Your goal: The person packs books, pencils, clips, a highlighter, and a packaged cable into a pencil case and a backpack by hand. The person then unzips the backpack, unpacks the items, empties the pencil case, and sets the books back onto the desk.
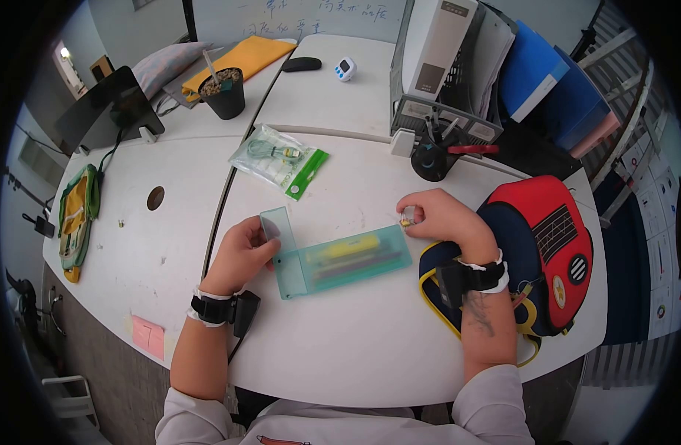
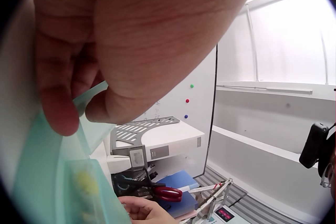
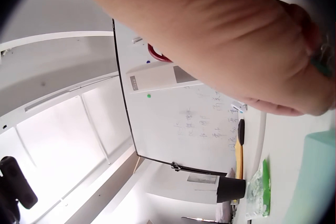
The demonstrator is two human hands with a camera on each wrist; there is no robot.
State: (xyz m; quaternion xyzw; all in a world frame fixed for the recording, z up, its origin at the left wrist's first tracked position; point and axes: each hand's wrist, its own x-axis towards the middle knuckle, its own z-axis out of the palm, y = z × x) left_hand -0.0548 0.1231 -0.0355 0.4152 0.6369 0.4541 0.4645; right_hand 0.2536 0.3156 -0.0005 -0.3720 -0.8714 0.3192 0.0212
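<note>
On desk, pencil case (image 1: 340,259) lengthwise L-R betw. hands: left hand (image 1: 242,252) pinching flap, right hand (image 1: 440,215) pinching small item.

Your pencil case (image 1: 333,259) is see-through teal with yellow stuff showing inside. The backpack (image 1: 544,252) is red and navy with yellow trim, and that packet (image 1: 279,159) has a green strip.

- Translucent green plastic pencil case (image 1: 340,259) lies on the white table (image 1: 355,334) before you.
- Clear plastic bag with green strip (image 1: 279,159) behind it.
- Red-and-navy backpack (image 1: 544,252) to its right.
</note>
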